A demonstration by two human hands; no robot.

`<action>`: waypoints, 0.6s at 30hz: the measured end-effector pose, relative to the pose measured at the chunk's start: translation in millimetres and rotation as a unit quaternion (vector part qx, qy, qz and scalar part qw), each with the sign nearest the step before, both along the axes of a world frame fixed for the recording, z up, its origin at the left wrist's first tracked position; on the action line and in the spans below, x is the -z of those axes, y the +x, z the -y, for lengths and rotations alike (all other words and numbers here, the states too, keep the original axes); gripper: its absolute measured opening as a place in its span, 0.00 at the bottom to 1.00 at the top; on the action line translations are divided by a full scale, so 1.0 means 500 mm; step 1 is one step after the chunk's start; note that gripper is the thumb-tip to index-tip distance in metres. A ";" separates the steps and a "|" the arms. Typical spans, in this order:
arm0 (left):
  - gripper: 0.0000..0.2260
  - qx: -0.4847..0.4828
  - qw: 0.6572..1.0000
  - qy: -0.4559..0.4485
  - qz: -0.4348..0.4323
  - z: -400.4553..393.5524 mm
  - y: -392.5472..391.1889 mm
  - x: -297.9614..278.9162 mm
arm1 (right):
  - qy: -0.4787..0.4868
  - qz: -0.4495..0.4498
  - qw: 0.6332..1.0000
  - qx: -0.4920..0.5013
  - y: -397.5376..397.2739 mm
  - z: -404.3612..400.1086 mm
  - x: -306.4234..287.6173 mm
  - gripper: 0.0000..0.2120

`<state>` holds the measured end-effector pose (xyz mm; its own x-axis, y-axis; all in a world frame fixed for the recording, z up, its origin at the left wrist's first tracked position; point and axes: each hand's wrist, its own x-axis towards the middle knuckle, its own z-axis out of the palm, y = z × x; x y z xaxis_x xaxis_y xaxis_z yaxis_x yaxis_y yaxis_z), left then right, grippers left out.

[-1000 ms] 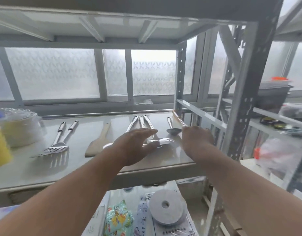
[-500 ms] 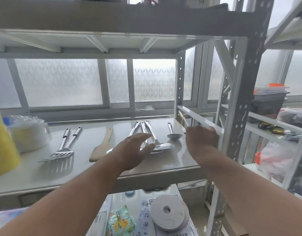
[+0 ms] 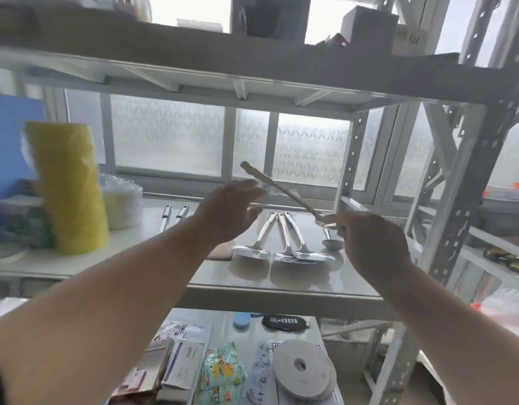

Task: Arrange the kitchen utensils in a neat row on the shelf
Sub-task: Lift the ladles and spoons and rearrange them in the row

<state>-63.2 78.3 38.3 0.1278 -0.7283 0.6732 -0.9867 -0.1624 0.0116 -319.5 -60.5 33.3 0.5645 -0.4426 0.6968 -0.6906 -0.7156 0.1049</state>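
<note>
Both hands are up over the shelf, the grey surface in the middle of the metal rack. The right hand pinches one end of a long, slim utensil, fingers curled round it near the right rear of the shelf. That utensil is lifted clear of the surface and tilts up and away to the left, its far tip showing against the frosted window. Which kind of utensil it is, I can't tell; the held end is blurred and half hidden by the fingers.

The left hand hovers just left of the raised handle, fingers spread and relaxed, grasping nothing. Whether its fingertips touch the handle is unclear through the blur.

Down on the shelf, three steel spoons lie close together, handles converging toward the far side, bowls toward the near edge. Just to their right sits a small ladle, partly behind the right hand. On the left, two steel handles poke out from behind the left forearm, and a sliver of a wooden spatula shows beneath the wrist.

Further left on the shelf stands a yellow stack wrapped in plastic, with a pack of white plates beside it. On the lower level, a roll of tape and a green snack packet are in view.
</note>
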 end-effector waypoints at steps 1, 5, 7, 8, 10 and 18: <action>0.19 -0.014 1.000 -0.005 0.018 -0.014 0.018 -0.011 | 0.001 0.002 1.000 -0.016 0.002 -0.004 0.005 0.11; 0.24 -0.072 0.994 0.026 0.076 -0.069 0.077 -0.038 | -0.001 0.030 0.997 -0.065 0.008 -0.022 0.026 0.04; 0.25 -0.098 0.990 0.040 0.089 -0.095 0.106 -0.039 | -0.008 0.044 0.996 -0.079 0.015 -0.023 0.036 0.10; 0.25 -0.112 0.989 0.043 0.088 -0.108 0.119 -0.038 | -0.005 0.048 0.994 -0.094 0.018 -0.023 0.038 0.12; 0.22 -0.133 0.986 0.053 0.084 -0.130 0.142 -0.033 | -0.003 0.054 0.990 -0.128 0.022 -0.020 0.044 0.14; 0.09 -0.129 0.986 0.074 0.079 -0.171 0.158 -0.018 | -0.029 0.054 0.984 -0.166 0.034 0.002 0.066 0.11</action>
<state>15.9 163.6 47.5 0.2238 -0.7770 0.5884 -0.9003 -0.3961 -0.1806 -302.4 -61.4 0.5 0.5932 -0.2044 0.7787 -0.4295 -0.8984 0.0914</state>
